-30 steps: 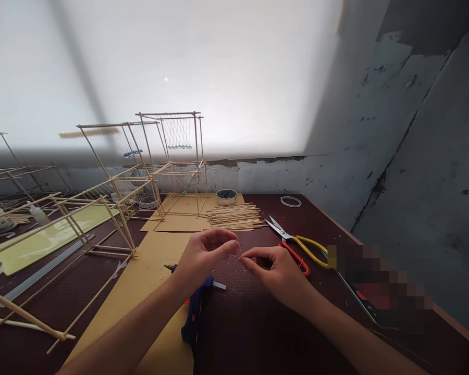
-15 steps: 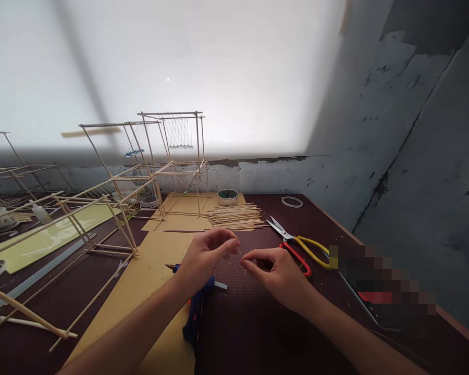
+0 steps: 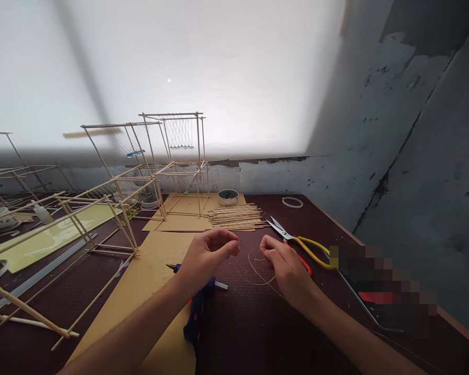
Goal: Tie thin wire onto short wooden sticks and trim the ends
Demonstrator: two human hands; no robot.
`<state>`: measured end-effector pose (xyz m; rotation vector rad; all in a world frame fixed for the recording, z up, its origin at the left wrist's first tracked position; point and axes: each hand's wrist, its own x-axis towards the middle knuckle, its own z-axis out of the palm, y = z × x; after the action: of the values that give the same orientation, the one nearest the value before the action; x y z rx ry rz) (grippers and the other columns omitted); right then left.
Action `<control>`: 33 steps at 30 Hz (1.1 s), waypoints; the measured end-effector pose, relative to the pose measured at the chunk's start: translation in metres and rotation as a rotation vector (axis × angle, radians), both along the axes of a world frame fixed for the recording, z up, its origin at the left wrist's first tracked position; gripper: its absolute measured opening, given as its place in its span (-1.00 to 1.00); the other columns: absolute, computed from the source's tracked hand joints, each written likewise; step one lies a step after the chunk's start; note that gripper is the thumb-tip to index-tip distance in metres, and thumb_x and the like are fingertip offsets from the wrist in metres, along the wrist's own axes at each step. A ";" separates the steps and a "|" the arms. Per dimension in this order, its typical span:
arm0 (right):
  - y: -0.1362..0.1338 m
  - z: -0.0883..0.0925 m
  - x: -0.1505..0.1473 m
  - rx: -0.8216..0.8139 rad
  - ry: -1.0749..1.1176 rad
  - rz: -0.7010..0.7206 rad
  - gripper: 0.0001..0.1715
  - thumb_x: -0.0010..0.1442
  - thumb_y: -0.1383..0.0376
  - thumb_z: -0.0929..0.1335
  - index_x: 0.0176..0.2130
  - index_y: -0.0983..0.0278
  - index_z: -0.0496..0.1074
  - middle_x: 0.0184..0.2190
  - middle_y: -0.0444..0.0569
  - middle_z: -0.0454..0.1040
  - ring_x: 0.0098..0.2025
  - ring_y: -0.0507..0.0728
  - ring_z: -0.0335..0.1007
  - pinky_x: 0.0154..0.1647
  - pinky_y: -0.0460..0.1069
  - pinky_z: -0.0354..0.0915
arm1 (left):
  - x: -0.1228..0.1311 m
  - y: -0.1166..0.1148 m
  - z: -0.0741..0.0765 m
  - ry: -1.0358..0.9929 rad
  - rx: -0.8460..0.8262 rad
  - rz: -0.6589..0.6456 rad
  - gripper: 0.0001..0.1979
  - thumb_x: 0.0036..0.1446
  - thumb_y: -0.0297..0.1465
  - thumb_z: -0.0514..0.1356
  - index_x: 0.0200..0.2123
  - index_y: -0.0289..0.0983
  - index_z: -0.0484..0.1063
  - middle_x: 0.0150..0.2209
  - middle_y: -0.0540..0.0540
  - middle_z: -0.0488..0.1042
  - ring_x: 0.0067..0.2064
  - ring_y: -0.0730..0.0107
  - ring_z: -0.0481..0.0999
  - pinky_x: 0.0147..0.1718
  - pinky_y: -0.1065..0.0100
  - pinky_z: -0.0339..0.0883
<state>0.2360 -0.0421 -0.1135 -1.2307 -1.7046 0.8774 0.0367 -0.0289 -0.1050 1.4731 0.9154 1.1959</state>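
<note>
Thin thread looped low at frame centre, over the dark tabletop. Right hand pinching one end; left hand fingertips pressed together, seemingly on the other. Best drawn gently, without slack snagging glue gun below or scissors right.

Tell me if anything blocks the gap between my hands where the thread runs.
Nothing visible does: only the thread loops between the left hand and right hand; the scissors lie beyond the right hand.
</note>
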 end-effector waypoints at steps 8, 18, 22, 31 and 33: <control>0.005 0.003 -0.001 -0.053 0.173 0.037 -0.86 0.26 0.24 0.28 -0.29 0.23 0.38 -0.53 -0.21 0.17 -0.49 0.02 0.04 -0.48 -0.04 0.03 | 0.001 0.000 -0.001 0.048 0.004 -0.011 -0.78 0.16 -0.24 0.29 -0.32 -0.30 0.53 -0.39 -0.07 0.54 -0.30 0.40 0.48 -0.29 0.42 0.32; 0.001 0.003 -0.004 -0.148 0.365 0.109 -0.55 0.16 0.06 0.48 -0.05 0.25 0.47 -0.29 0.02 0.60 -0.38 0.08 0.39 -0.40 -0.05 0.29 | 0.002 -0.004 -0.001 0.064 0.056 0.008 -0.77 0.15 -0.22 0.30 -0.34 -0.29 0.55 -0.37 -0.07 0.51 -0.31 0.39 0.46 -0.31 0.41 0.30; 0.002 0.002 -0.007 -0.114 0.348 0.165 -0.66 0.12 0.09 0.51 -0.20 0.26 0.54 -0.33 -0.01 0.59 -0.27 0.13 0.48 -0.26 -0.02 0.36 | 0.002 -0.005 -0.002 0.057 0.086 -0.009 -0.77 0.16 -0.22 0.30 -0.32 -0.28 0.56 -0.32 -0.11 0.57 -0.25 0.31 0.53 -0.26 0.38 0.36; 0.002 0.003 -0.009 -0.094 0.323 0.244 -0.74 0.21 0.11 0.45 -0.23 0.26 0.52 -0.38 -0.08 0.51 -0.28 0.09 0.41 -0.21 -0.03 0.34 | 0.006 -0.007 -0.002 0.000 0.092 -0.066 -0.77 0.14 -0.22 0.32 -0.30 -0.29 0.59 -0.36 -0.13 0.60 -0.27 0.24 0.59 -0.24 0.30 0.45; 0.002 0.002 -0.009 -0.094 0.320 0.244 -0.74 0.22 0.11 0.45 -0.23 0.26 0.50 -0.38 -0.09 0.49 -0.28 0.08 0.41 -0.21 -0.04 0.33 | 0.006 -0.007 -0.002 -0.006 0.092 -0.067 -0.77 0.14 -0.23 0.32 -0.31 -0.29 0.60 -0.36 -0.14 0.60 -0.27 0.23 0.59 -0.24 0.29 0.45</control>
<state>0.2265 -0.0397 -0.1114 -0.8936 -1.5859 1.2416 0.0426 -0.0361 -0.1068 1.5608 0.8101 1.2060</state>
